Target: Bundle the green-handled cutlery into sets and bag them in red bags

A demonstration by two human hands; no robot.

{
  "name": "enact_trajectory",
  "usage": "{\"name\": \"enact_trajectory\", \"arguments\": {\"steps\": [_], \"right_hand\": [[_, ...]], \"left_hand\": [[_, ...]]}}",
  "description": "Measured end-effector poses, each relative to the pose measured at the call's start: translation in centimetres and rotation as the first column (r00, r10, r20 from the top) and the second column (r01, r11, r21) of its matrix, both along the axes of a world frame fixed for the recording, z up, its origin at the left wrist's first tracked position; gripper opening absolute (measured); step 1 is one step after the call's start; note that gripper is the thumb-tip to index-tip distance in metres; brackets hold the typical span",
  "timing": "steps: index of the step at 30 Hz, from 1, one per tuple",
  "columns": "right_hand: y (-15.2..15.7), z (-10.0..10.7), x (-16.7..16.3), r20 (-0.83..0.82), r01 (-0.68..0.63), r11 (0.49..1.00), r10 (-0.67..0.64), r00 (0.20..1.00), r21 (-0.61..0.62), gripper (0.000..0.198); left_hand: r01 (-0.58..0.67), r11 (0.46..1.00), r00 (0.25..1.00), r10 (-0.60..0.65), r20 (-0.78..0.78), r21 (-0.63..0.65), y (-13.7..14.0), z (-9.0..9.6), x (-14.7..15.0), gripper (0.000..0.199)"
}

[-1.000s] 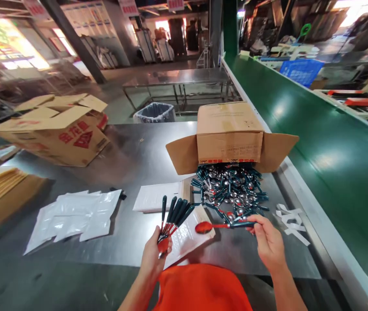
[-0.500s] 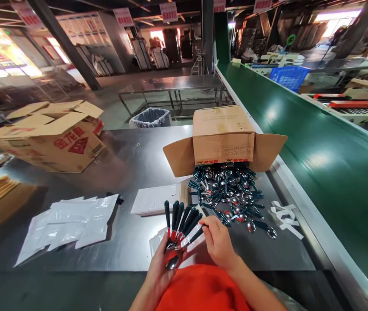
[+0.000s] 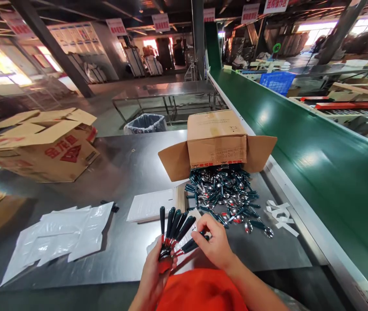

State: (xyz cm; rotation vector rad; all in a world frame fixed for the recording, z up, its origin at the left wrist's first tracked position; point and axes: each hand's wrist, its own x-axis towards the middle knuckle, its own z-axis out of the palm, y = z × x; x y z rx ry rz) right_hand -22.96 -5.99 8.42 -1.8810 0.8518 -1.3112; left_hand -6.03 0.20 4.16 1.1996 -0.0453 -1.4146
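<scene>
Steel table (image 3: 132,168) fills the foreground of a dim factory hall, with a green belt (image 3: 316,164) running along its right edge. On the far side an open box (image 3: 216,138) lies on its side, and a heap of spoons (image 3: 226,194) with dark green handles spills from its mouth onto the steel. A second, bigger box (image 3: 41,147) sits at the left. Clear bags (image 3: 61,235) lie flat near the front left, a white pad (image 3: 151,205) just beside the heap, and white strips (image 3: 281,214) to the right of it.

Left hand (image 3: 153,272) is closed around a fan of spoons (image 3: 174,229) by their bowls — handles pointing up and away. Right hand (image 3: 216,244) meets the fan from the right, its fingers pinched on the handle of the lowest spoon, which touches the rest. Under the fan a bag (image 3: 184,255) lies on the table edge, just above an orange garment (image 3: 200,289).
</scene>
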Motion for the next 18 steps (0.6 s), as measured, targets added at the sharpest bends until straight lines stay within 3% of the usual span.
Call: {"name": "enact_trajectory", "arguments": {"steps": [2, 4, 6, 8, 10, 13, 16, 18], "right_hand": [[0.1, -0.3, 0.2, -0.01, 0.015, 0.998, -0.015, 1.0, 0.056, 0.019], [0.1, -0.7, 0.3, 0.0, 0.056, 0.993, -0.056, 0.998, 0.099, 0.006], [-0.1, -0.9, 0.1, 0.008, 0.062, 0.994, -0.063, 0.998, 0.09, 0.024], [-0.4, -0.7, -0.2, -0.024, -0.012, 1.0, 0.012, 1.0, 0.026, 0.037], [-0.6, -0.3, -0.6, -0.064, -0.1, 0.995, 0.099, 0.993, -0.021, 0.031], [-0.6, 0.3, -0.8, -0.084, -0.124, 0.992, 0.125, 0.989, 0.013, 0.008], [-0.4, 0.4, -0.6, -0.107, -0.093, 0.994, 0.098, 0.989, 0.053, 0.017], [-0.3, 0.2, -0.5, -0.106, -0.049, 0.998, 0.052, 0.993, 0.032, 0.013]], "left_hand": [[-0.005, 1.0, 1.0, 0.005, 0.009, -0.002, 0.2, -0.3, 0.3, 0.037], [0.006, 1.0, 1.0, -0.006, 0.016, 0.011, 0.3, -0.5, 0.4, 0.042], [0.034, 0.999, 0.999, -0.034, 0.026, 0.018, 0.4, -0.5, 0.4, 0.048], [0.063, 0.998, 0.997, -0.063, 0.037, 0.012, 0.5, -0.3, 0.4, 0.054], [0.064, 0.998, 0.997, -0.064, 0.037, 0.014, 0.5, -0.2, 0.3, 0.058], [0.038, 0.999, 0.999, -0.039, 0.033, 0.025, 0.4, -0.1, 0.1, 0.06], [0.039, 0.999, 0.997, -0.04, 0.07, 0.016, 0.5, -0.1, -0.1, 0.062], [0.049, 0.999, 0.993, -0.05, 0.11, 0.009, 0.5, 0.1, -0.3, 0.062]]}}
